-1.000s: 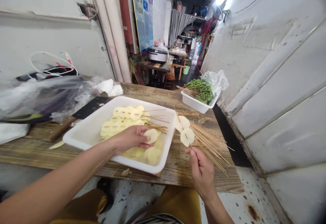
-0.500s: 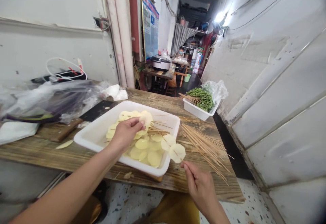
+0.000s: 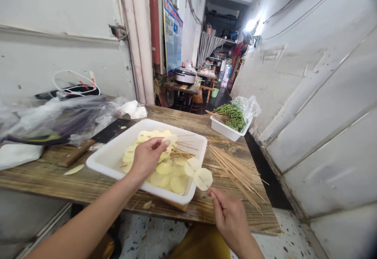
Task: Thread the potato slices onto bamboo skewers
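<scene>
My left hand [image 3: 146, 158] is over the white plastic tray [image 3: 107, 157], pinching a thin round potato slice [image 3: 170, 138] between its fingers. Many more pale potato slices [image 3: 164, 168] lie in the tray, and a few bamboo skewers rest across them. My right hand [image 3: 231, 221] holds a bamboo skewer [image 3: 208, 187] low near the tray's near corner. Two potato slices [image 3: 203, 179] are threaded on that skewer. Beside the tray, a loose bundle of bamboo skewers [image 3: 235, 174] lies on the wooden table [image 3: 35, 174].
A cleaver [image 3: 108, 131] lies left of the tray, with a crumpled plastic bag [image 3: 64, 119] behind it. A smaller white tray [image 3: 226, 131] at the far right holds green sprigs and skewers. A white wall runs along the right table edge. A narrow passage continues behind.
My left hand has risen from the tray's near part to its far side, holding a slice. My right hand has moved left and nearer, bringing the threaded slices beside the tray's corner.
</scene>
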{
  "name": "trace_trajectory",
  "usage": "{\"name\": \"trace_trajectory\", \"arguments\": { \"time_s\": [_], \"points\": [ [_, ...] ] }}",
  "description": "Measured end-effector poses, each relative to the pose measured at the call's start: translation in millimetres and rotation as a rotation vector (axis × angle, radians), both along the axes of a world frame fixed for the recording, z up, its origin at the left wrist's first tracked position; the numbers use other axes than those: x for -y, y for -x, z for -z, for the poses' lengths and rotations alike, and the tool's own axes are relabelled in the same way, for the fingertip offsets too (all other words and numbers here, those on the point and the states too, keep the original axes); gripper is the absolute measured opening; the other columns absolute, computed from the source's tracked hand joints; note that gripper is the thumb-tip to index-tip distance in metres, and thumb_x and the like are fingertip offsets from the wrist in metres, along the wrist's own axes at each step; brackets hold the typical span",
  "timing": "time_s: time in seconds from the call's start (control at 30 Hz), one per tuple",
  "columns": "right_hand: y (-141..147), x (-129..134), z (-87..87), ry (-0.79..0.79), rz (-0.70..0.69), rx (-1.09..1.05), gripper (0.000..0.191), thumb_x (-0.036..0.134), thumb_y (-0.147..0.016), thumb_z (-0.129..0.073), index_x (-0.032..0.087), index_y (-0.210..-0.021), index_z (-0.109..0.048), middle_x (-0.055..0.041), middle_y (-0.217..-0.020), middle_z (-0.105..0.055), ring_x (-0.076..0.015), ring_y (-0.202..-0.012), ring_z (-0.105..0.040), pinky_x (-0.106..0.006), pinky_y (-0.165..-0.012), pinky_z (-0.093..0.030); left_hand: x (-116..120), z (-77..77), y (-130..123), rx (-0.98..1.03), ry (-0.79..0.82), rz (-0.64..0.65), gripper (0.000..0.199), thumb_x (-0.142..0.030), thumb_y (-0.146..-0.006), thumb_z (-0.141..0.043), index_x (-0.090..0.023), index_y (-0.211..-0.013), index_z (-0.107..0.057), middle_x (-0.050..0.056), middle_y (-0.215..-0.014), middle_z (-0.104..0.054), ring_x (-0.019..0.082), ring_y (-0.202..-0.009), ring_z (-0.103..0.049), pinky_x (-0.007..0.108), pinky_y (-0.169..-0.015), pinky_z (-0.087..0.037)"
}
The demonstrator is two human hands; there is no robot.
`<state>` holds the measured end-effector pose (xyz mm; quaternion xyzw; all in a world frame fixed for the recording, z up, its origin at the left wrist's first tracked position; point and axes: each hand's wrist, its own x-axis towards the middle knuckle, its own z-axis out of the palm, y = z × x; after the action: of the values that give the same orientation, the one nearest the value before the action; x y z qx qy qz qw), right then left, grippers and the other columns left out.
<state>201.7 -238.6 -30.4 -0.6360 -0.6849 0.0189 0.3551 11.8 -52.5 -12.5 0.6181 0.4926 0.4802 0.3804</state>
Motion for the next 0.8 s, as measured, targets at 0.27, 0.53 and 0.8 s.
{"name": "trace_trajectory", "arguments": {
  "time_s": [0.27, 0.53, 0.8],
  "points": [
    [9, -2, -1.4, 0.028, 0.018, 0.004, 0.03, 0.021, -0.093, -0.034, 0.017, -0.08, -0.061, -0.0041, -0.062, -0.063, -0.0154, -0.053, -0.062, -0.022, -0.053, -0.042, 3, 0.7, 1, -0.046, -0.028, -0.004, 0.021, -0.04, -0.068, -0.065, -0.019, -0.068, -0.067, -0.003, -0.058, -0.06, 0.012, -0.057, -0.051, 0.021, -0.055, -0.037],
    [10, -8, 3.4, 0.017, -0.006, -0.12, 0.028, 0.023, -0.093, -0.035, 0.018, -0.084, -0.061, -0.0028, -0.063, -0.063, -0.0165, -0.061, -0.064, -0.022, -0.061, -0.046, -2, 1.9, -3, 0.44, 0.259, 0.081, 0.026, -0.034, -0.059, -0.075, -0.015, -0.074, -0.067, 0.0, -0.071, -0.063, 0.011, -0.063, -0.056, 0.022, -0.063, -0.048],
    [3, -9, 12.6, -0.005, -0.078, -0.256, 0.025, 0.023, -0.092, -0.039, 0.018, -0.093, -0.063, -0.0043, -0.075, -0.068, -0.0164, -0.075, -0.067, -0.021, -0.067, -0.051, -4, -6.3, 0, 0.709, 0.503, 0.075, 0.01, -0.01, -0.063, -0.072, -0.01, -0.069, -0.063, 0.0, -0.065, -0.06, 0.006, -0.054, -0.055, 0.016, -0.052, -0.05]
  ]
}}
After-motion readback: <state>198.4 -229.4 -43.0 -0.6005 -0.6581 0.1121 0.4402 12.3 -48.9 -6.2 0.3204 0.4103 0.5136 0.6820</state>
